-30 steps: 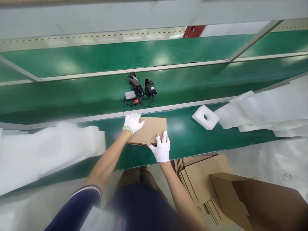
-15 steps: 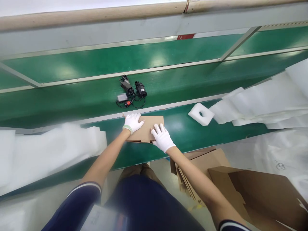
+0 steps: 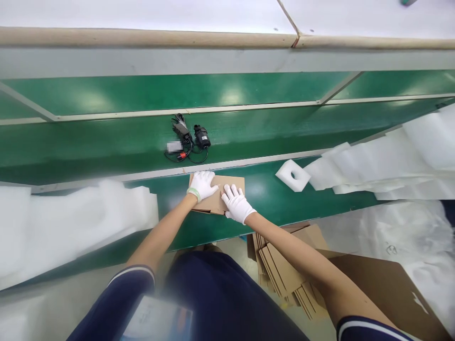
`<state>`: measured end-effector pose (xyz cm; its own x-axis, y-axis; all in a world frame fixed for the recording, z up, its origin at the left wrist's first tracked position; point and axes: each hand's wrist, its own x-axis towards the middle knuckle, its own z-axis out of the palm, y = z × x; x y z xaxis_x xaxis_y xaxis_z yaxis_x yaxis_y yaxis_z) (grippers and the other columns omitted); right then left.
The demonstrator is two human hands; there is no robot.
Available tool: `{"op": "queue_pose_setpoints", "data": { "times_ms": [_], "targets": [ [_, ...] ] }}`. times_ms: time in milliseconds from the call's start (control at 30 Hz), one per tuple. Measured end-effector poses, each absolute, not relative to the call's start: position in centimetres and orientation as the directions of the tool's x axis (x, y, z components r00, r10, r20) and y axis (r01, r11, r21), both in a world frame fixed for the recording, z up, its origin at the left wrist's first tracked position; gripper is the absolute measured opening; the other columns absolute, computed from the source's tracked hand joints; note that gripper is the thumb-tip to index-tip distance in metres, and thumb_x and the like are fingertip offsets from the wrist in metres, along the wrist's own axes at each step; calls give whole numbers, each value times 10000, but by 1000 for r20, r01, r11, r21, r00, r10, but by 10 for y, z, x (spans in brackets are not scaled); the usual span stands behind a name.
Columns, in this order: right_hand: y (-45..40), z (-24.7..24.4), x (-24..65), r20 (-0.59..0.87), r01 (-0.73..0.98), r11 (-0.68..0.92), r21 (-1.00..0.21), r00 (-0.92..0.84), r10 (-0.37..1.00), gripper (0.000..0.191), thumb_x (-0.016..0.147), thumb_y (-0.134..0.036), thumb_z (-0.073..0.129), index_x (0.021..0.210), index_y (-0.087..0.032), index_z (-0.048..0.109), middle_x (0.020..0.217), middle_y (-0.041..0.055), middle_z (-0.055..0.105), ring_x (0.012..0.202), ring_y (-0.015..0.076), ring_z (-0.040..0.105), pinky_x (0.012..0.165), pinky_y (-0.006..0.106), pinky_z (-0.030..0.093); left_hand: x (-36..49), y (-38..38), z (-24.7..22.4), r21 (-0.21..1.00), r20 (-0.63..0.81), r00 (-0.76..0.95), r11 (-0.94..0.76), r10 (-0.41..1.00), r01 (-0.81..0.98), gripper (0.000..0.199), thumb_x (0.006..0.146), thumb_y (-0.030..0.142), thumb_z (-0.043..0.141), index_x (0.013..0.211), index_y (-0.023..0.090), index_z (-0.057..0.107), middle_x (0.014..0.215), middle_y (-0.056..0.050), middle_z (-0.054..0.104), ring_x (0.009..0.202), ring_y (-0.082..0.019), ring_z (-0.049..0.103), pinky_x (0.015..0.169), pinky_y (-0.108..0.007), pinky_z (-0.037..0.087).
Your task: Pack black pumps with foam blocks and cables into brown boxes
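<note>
A flat brown cardboard box (image 3: 215, 202) lies on the near green bench strip in front of me. My left hand (image 3: 203, 184), in a white glove with a green cuff, rests on its left part with the fingers stretched out. On the right part lies my right hand (image 3: 237, 203), gloved in white too, palm down with fingers spread. Beyond the box, on the green conveyor belt, sits a small black pump-like unit (image 3: 202, 137) with a cable. Beside it is a bundle of black cables (image 3: 182, 130) with an orange-red connector.
A white foam block (image 3: 293, 175) with a round hole lies to the right. Stacked white foam sheets stand at the left (image 3: 78, 222) and the right (image 3: 387, 163). Flattened cardboard (image 3: 280, 265) and an open carton (image 3: 387, 279) are below the bench at right. A white shelf (image 3: 149, 16) runs above.
The camera view has tilted and shifted slightly. Both hands stay on the box, the left one a little further right on it.
</note>
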<state>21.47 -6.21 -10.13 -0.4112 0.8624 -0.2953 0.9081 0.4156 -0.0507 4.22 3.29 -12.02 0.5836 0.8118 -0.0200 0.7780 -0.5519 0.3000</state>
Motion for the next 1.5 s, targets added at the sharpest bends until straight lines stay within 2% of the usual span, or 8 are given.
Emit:
{"op": "queue_pose_setpoints", "data": {
  "times_ms": [200, 333, 500, 767, 900, 1033, 1233, 1500],
  "targets": [
    [-84, -117, 229, -104, 846, 490, -210, -517, 849, 585, 676, -433, 718, 1140, -111, 567, 1432, 183, 352, 1338, 413, 210, 1071, 587, 203, 27, 1, -118, 260, 11, 688, -667, 725, 699, 921, 600, 758, 570, 1317, 189, 469, 1479, -138, 300, 1356, -393, 193, 1106, -543, 101],
    [-100, -139, 222, 50, 864, 450, -227, -451, 891, 287, 762, -362, 669, 936, -140, 615, 1398, 128, 430, 1327, 371, 276, 1082, 564, 219, 40, 21, -116, 224, 6, 569, -556, 822, 801, 778, 764, 673, 461, 1335, 144, 437, 1352, -167, 448, 1275, -355, 332, 1103, -513, 136],
    [-100, -153, 222, 109, 835, 478, -273, -467, 878, 144, 864, -275, 544, 937, -179, 622, 1343, 89, 511, 1288, 276, 384, 1091, 534, 236, 55, 30, -113, 243, -61, 475, -449, 878, 860, 667, 795, 646, 434, 1241, 156, 504, 1119, -143, 563, 1084, -314, 466, 1055, -472, 232],
    [-91, -150, 222, 14, 838, 325, -438, -355, 935, 423, 836, -248, 578, 1249, -171, 532, 1244, 87, 598, 1219, 185, 490, 1118, 414, 248, 53, 15, -107, 232, -85, 326, -299, 942, 926, 607, 805, 605, 459, 1222, 166, 505, 1126, -138, 563, 1071, -311, 469, 1013, -463, 267],
    [-93, -144, 216, -7, 854, 247, -459, -281, 960, 510, 781, -235, 620, 1273, -165, 506, 1338, 102, 517, 1286, 204, 417, 1109, 424, 259, 54, 13, -110, 226, -70, 304, -282, 950, 933, 591, 807, 586, 472, 1218, 163, 506, 1121, -138, 570, 1078, -314, 472, 1015, -470, 256],
    [-91, -139, 219, -16, 899, 174, -402, -196, 980, 488, 732, -375, 675, 1146, -143, 560, 1466, 130, 334, 1368, 307, 253, 1086, 506, 250, 52, 9, -114, 234, -53, 283, -263, 958, 936, 570, 821, 593, 447, 1206, 178, 511, 1134, -125, 573, 1087, -306, 480, 1002, -463, 273],
    [-87, -136, 224, -40, 929, 252, -270, -272, 961, 836, 630, -529, 738, 1312, -140, 453, 1490, 193, 249, 1375, 390, 155, 1081, 580, 149, 52, 5, -115, 236, -13, 269, -259, 963, 937, 568, 820, 588, 446, 1178, 155, 523, 1081, -123, 582, 1046, -295, 490, 1015, -447, 270],
    [-70, -137, 211, -92, 950, 221, -220, -246, 965, 650, 698, -462, 704, 1268, -228, 498, 1493, 136, 268, 1357, 386, 192, 1046, 625, 152, 53, 11, -119, 286, -63, 200, -174, 978, 942, 604, 801, 612, 450, 1189, 156, 528, 1141, -147, 578, 1114, -328, 474, 1048, -502, 237]
  ]
}}
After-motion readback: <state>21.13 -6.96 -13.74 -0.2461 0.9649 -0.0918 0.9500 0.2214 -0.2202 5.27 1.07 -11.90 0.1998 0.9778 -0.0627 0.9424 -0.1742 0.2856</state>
